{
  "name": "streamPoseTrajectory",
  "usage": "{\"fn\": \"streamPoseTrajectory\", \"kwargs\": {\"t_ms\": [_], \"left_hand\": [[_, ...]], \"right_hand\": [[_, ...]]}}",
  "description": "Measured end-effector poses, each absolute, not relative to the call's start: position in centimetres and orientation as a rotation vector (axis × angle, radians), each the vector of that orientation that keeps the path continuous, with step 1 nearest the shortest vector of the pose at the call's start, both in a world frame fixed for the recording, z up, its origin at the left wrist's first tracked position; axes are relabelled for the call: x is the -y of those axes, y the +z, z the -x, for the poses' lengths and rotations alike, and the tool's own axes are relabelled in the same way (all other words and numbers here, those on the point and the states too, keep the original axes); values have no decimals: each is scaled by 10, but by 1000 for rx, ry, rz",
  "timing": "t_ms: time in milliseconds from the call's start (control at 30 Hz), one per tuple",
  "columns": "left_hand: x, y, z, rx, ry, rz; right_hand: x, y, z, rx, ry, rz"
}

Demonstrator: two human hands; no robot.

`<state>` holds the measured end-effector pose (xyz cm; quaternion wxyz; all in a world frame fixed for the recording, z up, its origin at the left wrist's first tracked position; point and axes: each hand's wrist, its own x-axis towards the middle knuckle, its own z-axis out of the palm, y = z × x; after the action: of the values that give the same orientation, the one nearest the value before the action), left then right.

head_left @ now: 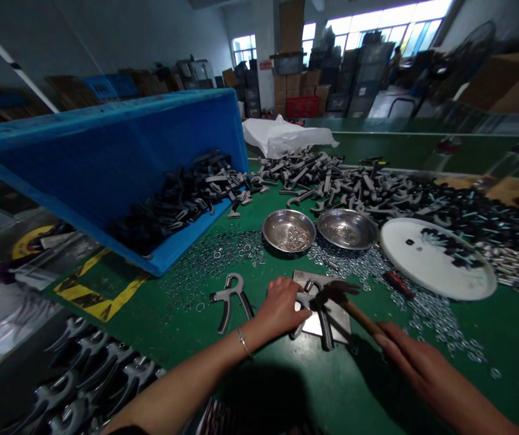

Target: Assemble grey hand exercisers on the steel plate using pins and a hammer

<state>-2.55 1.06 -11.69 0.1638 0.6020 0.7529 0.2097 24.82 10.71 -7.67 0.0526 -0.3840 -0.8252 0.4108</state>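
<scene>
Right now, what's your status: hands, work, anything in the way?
Left hand holding gray grip on metal plate. Right hand gripping hammer. Hammer head overlaps grip in view, contact unclear. Possibly in the way: left thumb, near hammer head.

My left hand (281,307) hides one side of the hand grip (327,329), and the hammer (362,316) in my right hand (406,351) covers more of it, so I can't tell whether hammer and grip touch. My forearms run out of view at the near edge. The blue crate (105,145) is cut off at the left. Far right, the fan (477,51) and clear containers (443,156) are blurred.
</scene>
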Motion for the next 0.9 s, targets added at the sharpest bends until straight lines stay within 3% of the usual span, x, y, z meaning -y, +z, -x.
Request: {"fn": "streamPoseTrajectory", "kwargs": {"t_ms": [167,333,700,900], "left_hand": [[-14,-113,24,-2142,523,-1694],[-15,-106,21,-2148,466,-1668],[-25,-113,11,-2278,389,-1690],[-17,-108,20,-2454,429,-1694]], "right_hand": [[-109,-77,-225,2751,950,1155],[-114,-83,-223,2834,1109,1096],[-150,-82,-191,2736,1007,1172],[-146,-96,-221,2064,1705,1402]]}}
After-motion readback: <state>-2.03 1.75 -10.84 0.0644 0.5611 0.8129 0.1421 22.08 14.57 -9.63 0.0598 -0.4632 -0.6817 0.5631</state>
